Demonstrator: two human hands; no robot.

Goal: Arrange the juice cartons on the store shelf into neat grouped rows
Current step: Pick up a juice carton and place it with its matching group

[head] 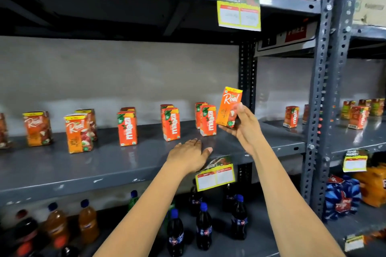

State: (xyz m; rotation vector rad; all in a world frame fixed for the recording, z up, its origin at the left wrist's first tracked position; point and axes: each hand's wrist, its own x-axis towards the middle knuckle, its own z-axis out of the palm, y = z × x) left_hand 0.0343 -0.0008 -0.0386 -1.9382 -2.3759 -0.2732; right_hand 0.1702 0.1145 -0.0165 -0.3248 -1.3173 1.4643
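Note:
My right hand holds an orange Real juice carton tilted in the air above the right end of the grey shelf. My left hand lies palm down on the shelf's front, fingers spread, holding nothing. On the shelf stand Real cartons at the left, one of them further left. Orange Maaza cartons stand in short files at the middle and beside my right hand.
A price tag hangs from the shelf edge under my left hand; another tag hangs from the shelf above. Perforated uprights bound the bay at right. More cartons stand beyond them. Soda bottles fill the lower shelf.

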